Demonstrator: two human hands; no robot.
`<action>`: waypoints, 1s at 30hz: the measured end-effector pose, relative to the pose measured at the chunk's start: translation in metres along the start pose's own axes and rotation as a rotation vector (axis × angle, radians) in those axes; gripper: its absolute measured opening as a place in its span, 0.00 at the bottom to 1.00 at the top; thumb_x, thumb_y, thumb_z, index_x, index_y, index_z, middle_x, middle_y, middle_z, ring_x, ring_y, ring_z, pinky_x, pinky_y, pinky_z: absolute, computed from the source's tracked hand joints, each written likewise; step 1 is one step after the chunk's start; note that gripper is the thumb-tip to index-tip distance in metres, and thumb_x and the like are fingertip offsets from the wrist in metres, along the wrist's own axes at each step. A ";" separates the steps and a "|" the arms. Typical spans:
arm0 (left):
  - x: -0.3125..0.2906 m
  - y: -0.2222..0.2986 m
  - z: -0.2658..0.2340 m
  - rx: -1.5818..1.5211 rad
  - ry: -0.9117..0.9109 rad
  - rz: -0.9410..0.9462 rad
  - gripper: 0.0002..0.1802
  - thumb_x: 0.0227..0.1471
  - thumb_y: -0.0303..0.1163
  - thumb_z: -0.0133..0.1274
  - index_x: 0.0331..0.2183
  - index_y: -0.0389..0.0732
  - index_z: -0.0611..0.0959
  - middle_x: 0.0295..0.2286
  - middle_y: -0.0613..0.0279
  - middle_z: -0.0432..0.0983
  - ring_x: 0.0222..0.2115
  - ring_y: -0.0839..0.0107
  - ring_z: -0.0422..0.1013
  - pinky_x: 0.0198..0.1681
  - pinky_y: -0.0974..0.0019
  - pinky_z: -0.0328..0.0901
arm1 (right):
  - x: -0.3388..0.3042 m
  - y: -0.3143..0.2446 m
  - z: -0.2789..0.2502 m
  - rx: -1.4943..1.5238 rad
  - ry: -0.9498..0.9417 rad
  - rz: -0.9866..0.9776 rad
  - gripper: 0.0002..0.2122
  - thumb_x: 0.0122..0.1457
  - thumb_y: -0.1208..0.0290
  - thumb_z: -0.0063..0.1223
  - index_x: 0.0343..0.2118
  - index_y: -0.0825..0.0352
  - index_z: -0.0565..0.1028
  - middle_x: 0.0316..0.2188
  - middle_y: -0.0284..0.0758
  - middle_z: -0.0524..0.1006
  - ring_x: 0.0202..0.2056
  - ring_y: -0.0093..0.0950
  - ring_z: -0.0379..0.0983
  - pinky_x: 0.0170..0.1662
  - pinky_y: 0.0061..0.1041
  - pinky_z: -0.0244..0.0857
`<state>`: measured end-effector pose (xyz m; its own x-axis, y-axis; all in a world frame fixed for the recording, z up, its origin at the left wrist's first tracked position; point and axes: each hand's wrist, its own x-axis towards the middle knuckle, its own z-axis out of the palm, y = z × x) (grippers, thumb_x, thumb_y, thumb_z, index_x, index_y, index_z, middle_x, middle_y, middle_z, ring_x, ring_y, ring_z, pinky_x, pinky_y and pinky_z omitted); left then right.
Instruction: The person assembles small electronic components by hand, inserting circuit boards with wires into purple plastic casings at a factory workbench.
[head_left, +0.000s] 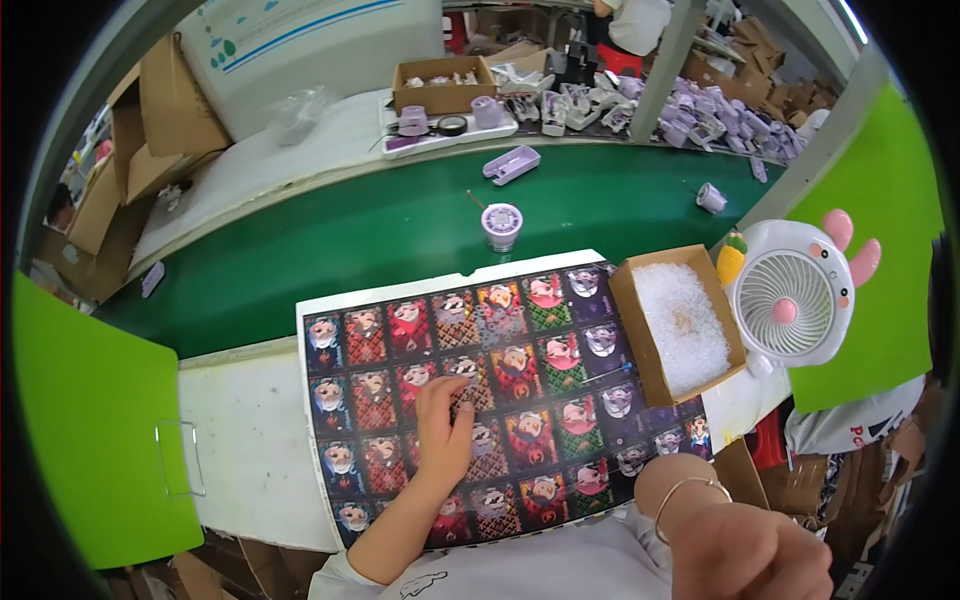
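Note:
A printed sheet (pixel 410 345) with rows of cartoon character pictures lies in front of me on the white worktop. My left hand (pixel 445 425) rests over its middle, fingers curled and the thumb close to the index finger; anything between them is too small to make out. My right hand (pixel 750 550), wearing a thin bangle (pixel 690 482), is raised at the lower right, close to the camera. Its fingers are folded in, and what they hold, if anything, is hidden. Beside the sheet's right edge stands an open cardboard box (pixel 655 372) filled with small clear pieces (pixel 685 325).
Behind the sheet runs a green conveyor belt (pixel 370 215) carrying a round lilac part (pixel 502 225), a lilac shell (pixel 512 165) and a lilac cup-shaped part (pixel 711 198). A white fan (pixel 790 290) stands right of the box. Lilac parts (pixel 700 115) are heaped beyond the belt; a person (pixel 635 30) sits farther back.

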<state>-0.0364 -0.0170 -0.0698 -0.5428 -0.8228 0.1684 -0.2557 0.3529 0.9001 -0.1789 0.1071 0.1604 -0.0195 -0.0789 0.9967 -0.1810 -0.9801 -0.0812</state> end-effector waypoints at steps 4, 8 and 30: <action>-0.001 0.001 0.001 -0.007 0.011 0.005 0.16 0.49 0.23 0.51 0.43 0.36 0.77 0.44 0.50 0.70 0.47 0.53 0.65 0.53 0.57 0.59 | -0.039 0.000 -0.020 0.162 -0.233 0.266 0.06 0.43 0.85 0.56 0.17 0.66 0.75 0.14 0.34 0.73 0.17 0.29 0.71 0.20 0.25 0.64; 0.002 0.005 0.004 0.019 -0.002 0.064 0.15 0.49 0.23 0.51 0.42 0.36 0.77 0.42 0.50 0.72 0.46 0.53 0.66 0.52 0.56 0.59 | -0.099 0.020 0.003 -0.301 -0.246 0.883 0.05 0.56 0.80 0.51 0.35 0.71 0.75 0.33 0.42 0.75 0.33 0.38 0.72 0.34 0.33 0.67; 0.004 0.002 -0.002 0.112 -0.073 0.184 0.10 0.46 0.20 0.47 0.33 0.37 0.80 0.35 0.54 0.74 0.40 0.52 0.67 0.45 0.54 0.62 | -0.206 0.042 0.020 -0.358 -0.322 1.264 0.05 0.56 0.76 0.51 0.32 0.70 0.68 0.29 0.46 0.71 0.32 0.47 0.70 0.33 0.40 0.64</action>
<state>-0.0373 -0.0201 -0.0669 -0.6441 -0.7068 0.2925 -0.2322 0.5450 0.8056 -0.1627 0.0783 -0.0480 -0.1415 -0.9710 0.1929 -0.4558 -0.1090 -0.8834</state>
